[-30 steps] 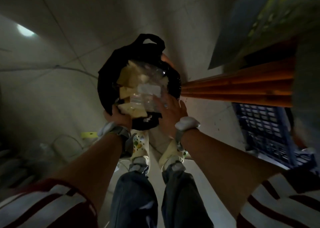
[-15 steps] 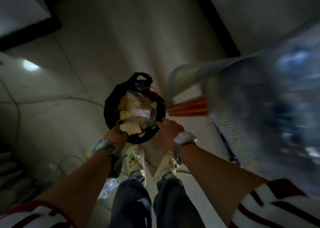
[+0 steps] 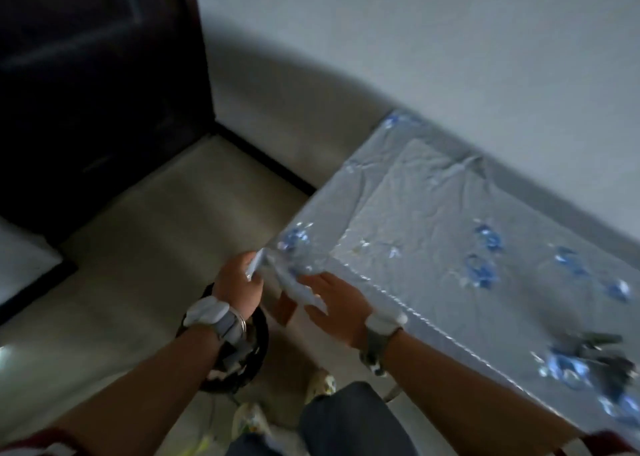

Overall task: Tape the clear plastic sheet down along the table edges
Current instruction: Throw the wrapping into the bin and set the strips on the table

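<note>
Nearest, the person's jeans and pale printed shoes (image 3: 320, 384) stand on the tiled floor (image 3: 145, 247), with a dark bin (image 3: 256, 344) just behind the left wrist. The left hand (image 3: 240, 282) is closed in a pinch on the loose corner of the clear plastic sheet (image 3: 433, 213) at the table's near-left corner. The right hand (image 3: 337, 305) lies open and flat, fingers spread — it touches the hanging plastic just below that same corner. Both wrists carry pale bands. The sheet covers the table (image 3: 446, 337) under it, wrinkled and shiny, over a cloth with blue motifs; its near edge runs along the table rim. A dark blurred object (image 3: 602, 355) rests toward the right end. Beyond are the white wall (image 3: 450, 39) and a dark door (image 3: 97, 74). No writing or brand is readable — the picture is dim and blurred.
</note>
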`<state>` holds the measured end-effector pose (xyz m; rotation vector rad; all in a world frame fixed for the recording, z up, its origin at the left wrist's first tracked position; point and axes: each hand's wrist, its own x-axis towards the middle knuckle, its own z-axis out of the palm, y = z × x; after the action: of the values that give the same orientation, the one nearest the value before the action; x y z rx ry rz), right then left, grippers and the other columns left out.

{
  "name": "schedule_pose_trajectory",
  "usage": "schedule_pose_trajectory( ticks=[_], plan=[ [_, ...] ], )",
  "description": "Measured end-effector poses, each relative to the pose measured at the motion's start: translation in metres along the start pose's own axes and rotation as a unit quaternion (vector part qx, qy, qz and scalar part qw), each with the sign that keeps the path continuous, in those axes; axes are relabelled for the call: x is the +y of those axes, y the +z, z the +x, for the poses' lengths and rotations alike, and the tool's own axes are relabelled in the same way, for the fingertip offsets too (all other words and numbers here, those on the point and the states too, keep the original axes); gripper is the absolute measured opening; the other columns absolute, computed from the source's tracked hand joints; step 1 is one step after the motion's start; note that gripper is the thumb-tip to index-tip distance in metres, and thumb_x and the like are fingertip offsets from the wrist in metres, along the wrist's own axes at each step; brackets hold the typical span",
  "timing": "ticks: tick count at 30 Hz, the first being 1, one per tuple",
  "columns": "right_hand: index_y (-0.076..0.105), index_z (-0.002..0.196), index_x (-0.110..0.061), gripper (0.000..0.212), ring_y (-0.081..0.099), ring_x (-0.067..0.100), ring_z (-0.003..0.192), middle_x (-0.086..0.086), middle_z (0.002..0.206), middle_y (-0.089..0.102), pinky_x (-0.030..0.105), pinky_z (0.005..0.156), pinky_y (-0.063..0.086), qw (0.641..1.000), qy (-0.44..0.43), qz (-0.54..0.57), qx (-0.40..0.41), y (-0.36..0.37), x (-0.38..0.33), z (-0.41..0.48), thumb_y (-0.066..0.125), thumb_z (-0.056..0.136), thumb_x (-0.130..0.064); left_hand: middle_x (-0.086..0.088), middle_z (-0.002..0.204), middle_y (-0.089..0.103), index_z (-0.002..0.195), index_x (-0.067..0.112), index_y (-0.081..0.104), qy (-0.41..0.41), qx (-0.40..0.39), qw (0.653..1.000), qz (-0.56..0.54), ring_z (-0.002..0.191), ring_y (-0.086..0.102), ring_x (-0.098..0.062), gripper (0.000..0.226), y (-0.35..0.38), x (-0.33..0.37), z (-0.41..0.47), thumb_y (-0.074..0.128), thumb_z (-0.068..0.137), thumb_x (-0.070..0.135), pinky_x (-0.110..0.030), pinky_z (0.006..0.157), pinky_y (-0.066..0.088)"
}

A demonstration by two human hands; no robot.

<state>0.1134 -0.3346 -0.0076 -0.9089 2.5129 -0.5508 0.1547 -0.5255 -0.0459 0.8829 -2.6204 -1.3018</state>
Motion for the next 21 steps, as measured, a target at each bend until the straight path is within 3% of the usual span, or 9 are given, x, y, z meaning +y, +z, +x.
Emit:
schedule_pose_trajectory(
  ticks=[3, 6, 9, 14, 18, 21],
  plan=[
    [0.044, 0.134, -0.029, 0.045, 0.055, 0.019, 0.114, 0.0, 0.133, 0.051, 0.035, 0.099, 0.045, 0.991, 0.108, 0.023, 0.072, -0.032, 0.042, -0.05, 0.052, 0.09, -0.032, -0.022, 0.105, 0.067, 0.102, 0.004, 0.067, 0.101, -0.011, 0.994, 0.025, 0.1, 0.062, -0.038, 0.03, 0.016, 0.057, 0.003, 0.056, 0.074, 0.004, -0.036, 0.089, 0.045],
    [0.052, 0.128, -0.025, 0.039, 0.06, 0.014, 0.099, 0.003, 0.124, 0.057, 0.022, 0.084, 0.044, 0.961, 0.216, 0.084, 0.149, -0.049, 0.085, -0.101, 0.057, 0.089, -0.027, -0.023, 0.108, 0.064, 0.103, 0.002, 0.067, 0.173, -0.071, 0.981, 0.05, 0.106, 0.057, -0.038, 0.031, 0.047, 0.105, -0.014, 0.055, 0.074, 0.002, -0.037, 0.095, 0.039],
    [0.058, 0.12, -0.023, 0.033, 0.056, 0.007, 0.085, 0.004, 0.117, 0.06, 0.019, 0.077, 0.042, 0.937, 0.272, 0.104, 0.192, -0.055, 0.118, -0.134, 0.059, 0.087, -0.025, -0.018, 0.115, 0.062, 0.108, 0.005, 0.064, 0.214, -0.119, 0.967, 0.077, 0.112, 0.055, -0.034, 0.033, 0.074, 0.134, -0.033, 0.058, 0.076, 0.002, -0.039, 0.096, 0.043],
    [0.063, 0.112, -0.021, 0.028, 0.058, 0.01, 0.081, 0.004, 0.109, 0.064, 0.02, 0.076, 0.041, 0.885, 0.365, 0.142, 0.25, -0.066, 0.18, -0.21, 0.063, 0.084, -0.023, -0.009, 0.13, 0.055, 0.123, 0.012, 0.054, 0.307, -0.241, 0.904, 0.175, 0.12, 0.049, -0.029, 0.041, 0.156, 0.183, -0.083, 0.054, 0.082, 0.015, -0.039, 0.1, 0.039],
    [0.066, 0.108, -0.018, 0.025, 0.062, 0.013, 0.081, 0.004, 0.101, 0.069, 0.016, 0.074, 0.039, 0.864, 0.401, 0.157, 0.26, -0.072, 0.228, -0.271, 0.064, 0.083, -0.019, -0.002, 0.142, 0.045, 0.132, 0.021, 0.045, 0.353, -0.272, 0.86, 0.25, 0.131, 0.039, -0.021, 0.051, 0.235, 0.21, -0.129, 0.053, 0.082, 0.027, -0.035, 0.104, 0.034],
    [0.068, 0.105, -0.017, 0.023, 0.059, 0.009, 0.078, 0.003, 0.097, 0.071, 0.012, 0.072, 0.038, 0.85, 0.411, 0.169, 0.283, -0.08, 0.251, -0.298, 0.064, 0.083, -0.017, 0.0, 0.155, 0.023, 0.141, 0.026, 0.031, 0.395, -0.272, 0.814, 0.327, 0.143, 0.02, -0.017, 0.055, 0.269, 0.217, -0.145, 0.045, 0.089, 0.038, -0.044, 0.113, 0.019]
  ],
)
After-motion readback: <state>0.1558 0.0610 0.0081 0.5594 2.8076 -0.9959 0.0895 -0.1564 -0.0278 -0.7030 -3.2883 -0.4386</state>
